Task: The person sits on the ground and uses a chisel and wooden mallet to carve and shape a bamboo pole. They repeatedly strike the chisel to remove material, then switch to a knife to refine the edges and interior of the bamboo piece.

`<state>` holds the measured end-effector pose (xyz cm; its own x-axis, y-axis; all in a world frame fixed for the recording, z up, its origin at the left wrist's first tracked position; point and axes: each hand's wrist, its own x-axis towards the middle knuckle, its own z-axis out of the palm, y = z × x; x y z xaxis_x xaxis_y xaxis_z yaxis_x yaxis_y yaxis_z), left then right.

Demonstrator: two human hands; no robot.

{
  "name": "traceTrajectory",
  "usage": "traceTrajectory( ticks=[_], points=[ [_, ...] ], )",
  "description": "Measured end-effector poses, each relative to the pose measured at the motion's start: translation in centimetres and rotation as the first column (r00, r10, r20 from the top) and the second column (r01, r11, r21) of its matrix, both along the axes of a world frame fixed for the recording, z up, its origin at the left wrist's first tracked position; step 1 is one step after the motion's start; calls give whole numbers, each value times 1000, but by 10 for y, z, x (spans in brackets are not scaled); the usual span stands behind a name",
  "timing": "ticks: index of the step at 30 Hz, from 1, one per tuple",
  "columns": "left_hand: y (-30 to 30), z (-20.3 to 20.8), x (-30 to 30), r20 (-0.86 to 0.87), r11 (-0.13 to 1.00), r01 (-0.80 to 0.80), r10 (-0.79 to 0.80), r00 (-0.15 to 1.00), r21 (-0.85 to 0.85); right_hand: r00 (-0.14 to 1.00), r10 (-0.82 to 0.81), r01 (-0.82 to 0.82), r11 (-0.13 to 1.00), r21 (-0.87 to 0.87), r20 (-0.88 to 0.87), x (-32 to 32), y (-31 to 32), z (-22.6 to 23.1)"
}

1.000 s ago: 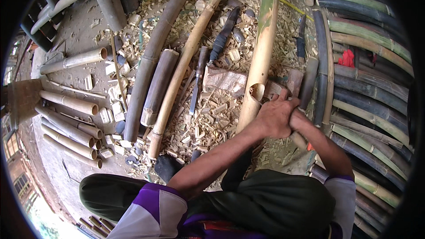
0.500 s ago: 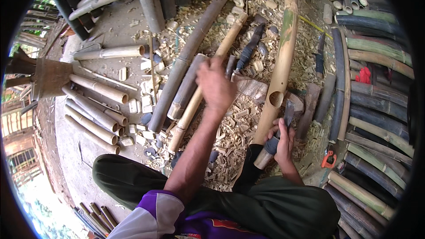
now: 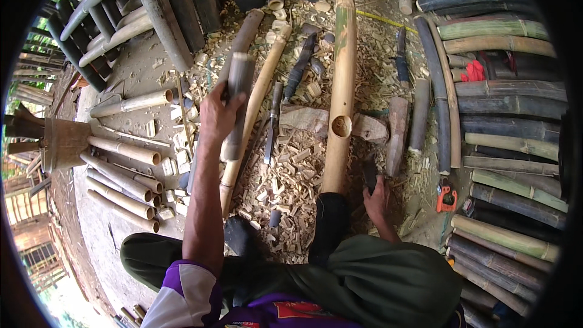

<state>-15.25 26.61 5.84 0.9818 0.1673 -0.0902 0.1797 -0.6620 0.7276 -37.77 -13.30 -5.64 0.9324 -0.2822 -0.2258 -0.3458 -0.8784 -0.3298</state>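
Observation:
My left hand [image 3: 218, 112] grips a short dark grey bamboo piece [image 3: 240, 82], tilted over a slim pale bamboo pole [image 3: 265, 82]. Low on the right, my right hand [image 3: 378, 201] is closed around a dark-bladed knife [image 3: 370, 175]; its handle is mostly hidden. Between my hands a thick pale bamboo pole [image 3: 344, 54], with an oval hole cut in its side, lies across a rough wooden block [image 3: 302, 119]. Its near end meets my black-covered foot [image 3: 331, 222]. A chisel [image 3: 271, 124] lies left of this pole, touched by neither hand.
Wood chips [image 3: 291, 188] cover the ground. A dark-handled blade [image 3: 300, 70], a wooden mallet-like piece [image 3: 398, 136] and an orange-handled tool [image 3: 447, 198] lie about. Bamboo lengths [image 3: 504, 91] line the right side; shorter tubes [image 3: 124, 150] lie left, beside a wooden stand [image 3: 65, 143].
My left hand has moved left and lifted the short dark bamboo piece. My right hand has lowered the knife beside the thick pole. The view has shifted, and the chisel now shows fully.

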Motion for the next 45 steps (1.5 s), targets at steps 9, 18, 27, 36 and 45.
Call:
traceTrajectory(
  ticks=[9,18,27,36,45],
  points=[
    [-130,35,25,325,498,570,-496,806,-654,995,82,-88,992,95,60,51,13,42],
    [-161,67,17,379,472,819,-729,570,-326,1000,13,-17,975,221,17,35,-2,32],
    [-168,47,10,447,328,905,-790,420,-269,907,-100,-152,828,539,409,96,-1,125],
    [-174,47,11,353,310,870,-821,449,-384,623,543,-351,838,-419,563,168,77,289],
    [-137,78,0,149,389,734,-822,549,-557,824,128,-551,414,725,553,204,88,233]
  ],
)
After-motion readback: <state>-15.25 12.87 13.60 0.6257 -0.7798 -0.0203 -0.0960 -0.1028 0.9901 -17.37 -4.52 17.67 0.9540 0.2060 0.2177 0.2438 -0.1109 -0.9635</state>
